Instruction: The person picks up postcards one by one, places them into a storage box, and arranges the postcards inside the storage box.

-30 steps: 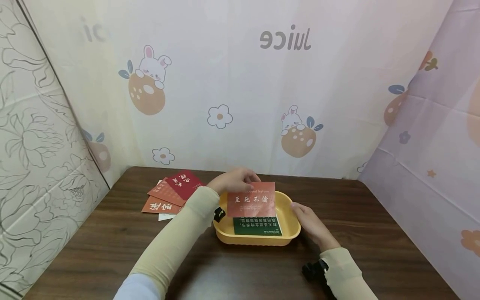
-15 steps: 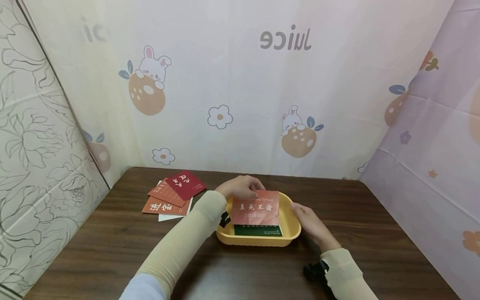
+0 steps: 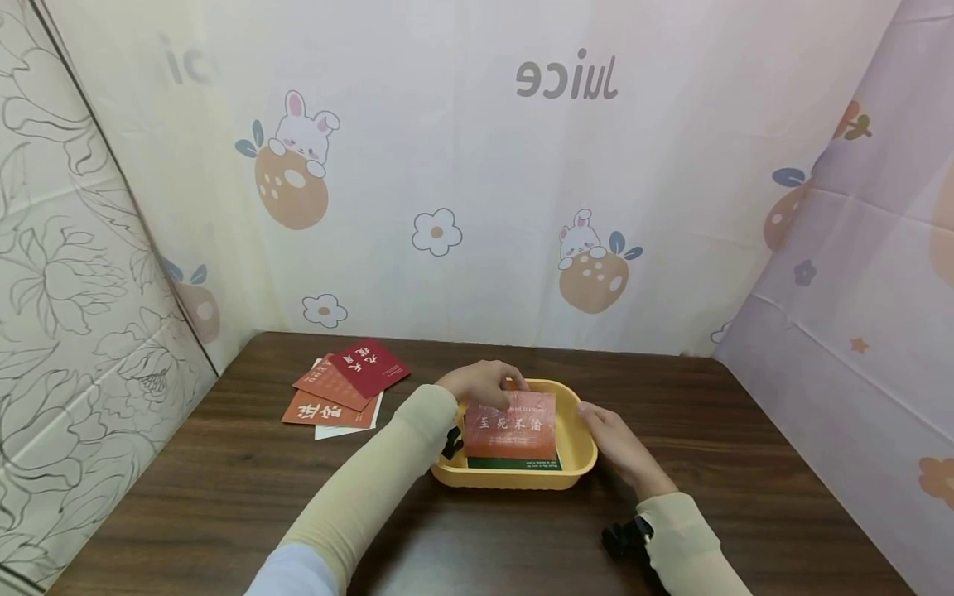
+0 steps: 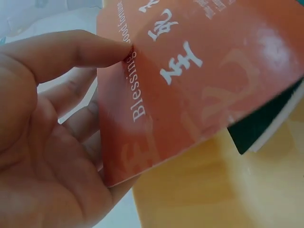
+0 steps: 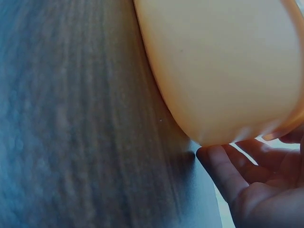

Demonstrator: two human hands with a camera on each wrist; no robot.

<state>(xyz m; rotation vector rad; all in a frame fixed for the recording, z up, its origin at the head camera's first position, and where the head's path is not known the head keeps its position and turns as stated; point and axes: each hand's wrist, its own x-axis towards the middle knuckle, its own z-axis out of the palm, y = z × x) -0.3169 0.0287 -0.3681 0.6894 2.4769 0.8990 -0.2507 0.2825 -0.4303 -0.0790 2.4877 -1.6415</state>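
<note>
An orange-red card with white characters (image 3: 514,426) lies low inside a yellow tray (image 3: 585,451), over a dark green card (image 3: 514,463). My left hand (image 3: 484,384) pinches its far left edge; in the left wrist view the thumb of the hand (image 4: 57,118) lies on the face of the card (image 4: 190,85) and the other fingers are behind it. At the tray's right end is my right hand (image 3: 622,447). The right wrist view shows this hand (image 5: 261,180) with its fingertips against the outer wall of the tray (image 5: 223,71).
Left of the tray, several cards overlap on the wooden table (image 3: 224,488): a dark red one (image 3: 368,368), orange ones (image 3: 324,410) and a white one (image 3: 328,432) underneath. A patterned curtain (image 3: 477,165) stands behind the table.
The left hand has brought the orange-red card down and slightly right into the tray, so it covers more of the green card. The right hand has stayed at the tray's end.
</note>
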